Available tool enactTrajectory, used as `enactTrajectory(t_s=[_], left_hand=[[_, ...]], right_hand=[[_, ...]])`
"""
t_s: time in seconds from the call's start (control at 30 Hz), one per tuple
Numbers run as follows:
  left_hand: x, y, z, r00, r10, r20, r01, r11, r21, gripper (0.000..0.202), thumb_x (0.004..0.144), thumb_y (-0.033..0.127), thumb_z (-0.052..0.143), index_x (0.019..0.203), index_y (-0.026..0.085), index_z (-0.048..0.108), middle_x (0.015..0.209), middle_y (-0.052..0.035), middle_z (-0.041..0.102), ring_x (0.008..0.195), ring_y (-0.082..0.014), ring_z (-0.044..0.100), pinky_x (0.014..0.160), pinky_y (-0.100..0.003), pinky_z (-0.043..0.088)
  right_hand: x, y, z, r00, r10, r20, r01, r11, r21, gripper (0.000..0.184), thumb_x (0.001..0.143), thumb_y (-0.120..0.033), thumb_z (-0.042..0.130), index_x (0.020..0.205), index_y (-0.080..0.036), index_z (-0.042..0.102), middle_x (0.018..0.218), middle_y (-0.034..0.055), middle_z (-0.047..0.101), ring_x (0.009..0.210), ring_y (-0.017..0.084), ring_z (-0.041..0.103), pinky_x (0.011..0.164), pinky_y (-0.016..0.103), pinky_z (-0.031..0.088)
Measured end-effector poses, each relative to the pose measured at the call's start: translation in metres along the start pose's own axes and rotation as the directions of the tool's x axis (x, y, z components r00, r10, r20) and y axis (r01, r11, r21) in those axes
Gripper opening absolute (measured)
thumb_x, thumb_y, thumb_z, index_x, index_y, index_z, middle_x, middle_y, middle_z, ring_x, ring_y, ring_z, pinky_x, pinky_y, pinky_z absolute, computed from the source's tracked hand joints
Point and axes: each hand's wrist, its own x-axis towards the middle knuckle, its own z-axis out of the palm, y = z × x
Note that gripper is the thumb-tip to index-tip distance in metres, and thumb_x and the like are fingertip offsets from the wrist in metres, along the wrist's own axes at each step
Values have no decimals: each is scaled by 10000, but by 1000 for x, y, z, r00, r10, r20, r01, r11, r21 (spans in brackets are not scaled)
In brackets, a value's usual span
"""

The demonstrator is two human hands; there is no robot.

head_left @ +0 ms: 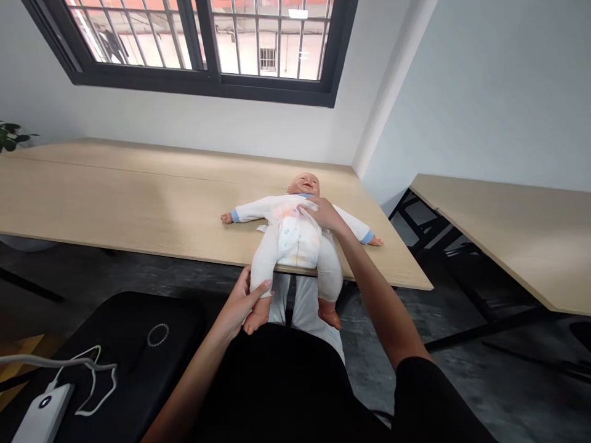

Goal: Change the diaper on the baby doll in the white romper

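Note:
A baby doll (295,234) lies on its back on a light wood table (138,197), its legs hanging over the near edge. It wears a white onesie (298,243) with blue cuffs and a pale print. My left hand (241,301) wraps around the doll's lower leg (261,271) just above the bare foot. My right hand (325,215) rests on the doll's chest, its fingers pinching the onesie near the collar. The doll's arms lie spread out to both sides.
A black padded case (138,344) sits at lower left, with a white device (44,412) and its white cable on top. A second wood table (503,240) stands to the right. Behind the doll are a barred window (203,43) and a leafy plant (9,136).

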Motion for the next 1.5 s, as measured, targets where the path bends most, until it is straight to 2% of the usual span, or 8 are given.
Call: enactTrajectory(t_s=[0.2,0.3,0.47,0.6,0.7,0.97,1.23,1.5], left_hand=[[0,-3,-9,983,178,42,-181,919,351,488,792,500,730,1153,230,543,996,-52,670,910,-229,659,819,-325,514],[3,13,-15,950,307,66,-261,658,706,365,787,520,740,985,241,615,907,-57,674,893,-284,650,811,-367,498],[20,53,-2,693,653,305,-508,143,849,330,894,534,651,1034,239,698,1066,-113,703,1113,-335,606,995,-442,450],[51,72,36,472,495,729,-790,-128,599,335,1019,452,495,1243,288,683,1337,-52,668,1371,-281,493,1222,-492,242],[79,76,62,397,321,860,-867,-177,466,346,1054,413,438,1291,294,660,1422,-16,625,1433,-248,444,1261,-522,121],[125,93,89,460,85,884,-876,-117,467,398,1058,475,391,1311,322,657,1470,-1,594,1478,-227,400,1234,-480,215],[157,97,110,568,-35,823,-823,-33,567,469,1043,572,326,1309,346,639,1514,36,549,1516,-216,326,1260,-519,105],[169,92,106,590,33,807,-807,59,587,527,1038,589,292,1343,304,615,1487,11,577,1462,-204,399,1260,-480,111]], right_hand=[[1,28,11,999,37,-29,-34,995,96,289,796,-400,659,646,-179,547,753,19,647,729,169,527,723,290,416],[3,35,13,996,68,-58,-59,989,135,341,714,-480,718,682,-172,577,764,21,638,744,174,535,706,283,404],[5,46,21,980,85,-179,-40,970,238,487,614,-587,772,778,-156,612,863,57,684,809,190,596,757,297,441],[7,53,28,964,76,-254,-8,966,260,515,607,-608,786,819,-172,611,874,63,685,819,208,615,793,338,483],[6,58,28,922,108,-372,-8,966,260,479,618,-558,780,841,-182,583,863,65,663,802,216,608,792,364,505],[-71,83,17,810,132,-572,-84,990,109,271,856,-412,463,979,-191,563,1031,136,668,952,270,635,909,469,515],[-108,105,16,978,9,-206,-64,963,-260,299,812,-276,529,1053,-149,650,1202,188,649,1209,349,546,1088,520,406],[-93,103,16,991,78,-107,-86,994,-72,303,742,-325,622,1016,-197,604,1170,132,665,1158,352,578,1057,557,429]])
